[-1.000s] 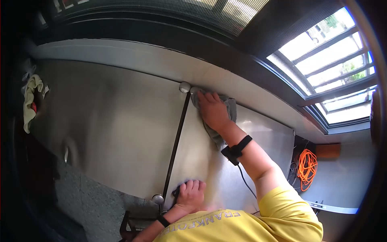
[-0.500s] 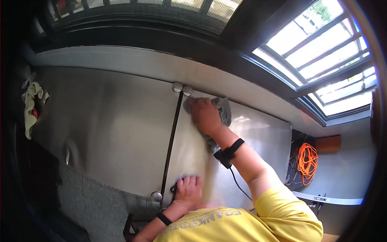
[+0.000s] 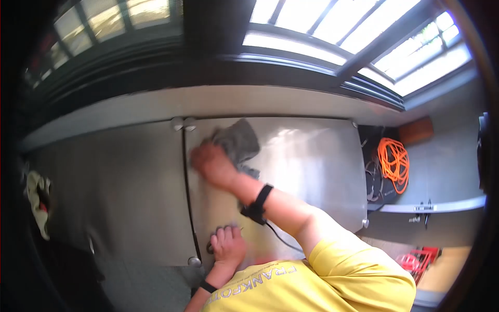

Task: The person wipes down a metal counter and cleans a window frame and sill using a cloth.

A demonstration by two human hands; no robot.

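Note:
My right hand (image 3: 214,165), blurred, presses a grey cloth (image 3: 238,141) onto the right-hand stainless steel surface (image 3: 306,156), near its left edge. Part of the cloth spreads out beyond the fingers and under the wrist. My left hand (image 3: 228,246) rests lower on the same panel, close to my body, its fingers curled. A small dark looped item (image 3: 210,245) peeks out beside its thumb side; its kind is hidden. Both wrists wear black bands, and a cable runs from the right one.
A narrow dark gap separates a second steel panel (image 3: 114,192) on the left, with round knobs at the corners. Orange cord (image 3: 393,164) lies coiled at the right beside a brown block (image 3: 416,130). A pale cloth (image 3: 37,203) hangs at the far left. Barred windows line the back.
My right hand has drawn the cloth along the left edge toward my body, the cloth trailing behind the fingers. The view has turned. My left hand stays in about the same place on the panel.

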